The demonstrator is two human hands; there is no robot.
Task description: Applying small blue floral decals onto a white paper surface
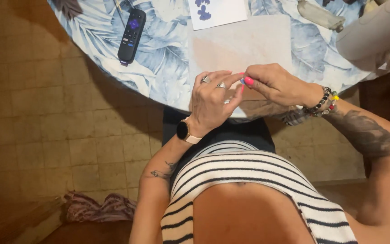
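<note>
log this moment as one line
left hand: fingertips meeting right | right hand: pinching at left fingertips | remote: on table
</note>
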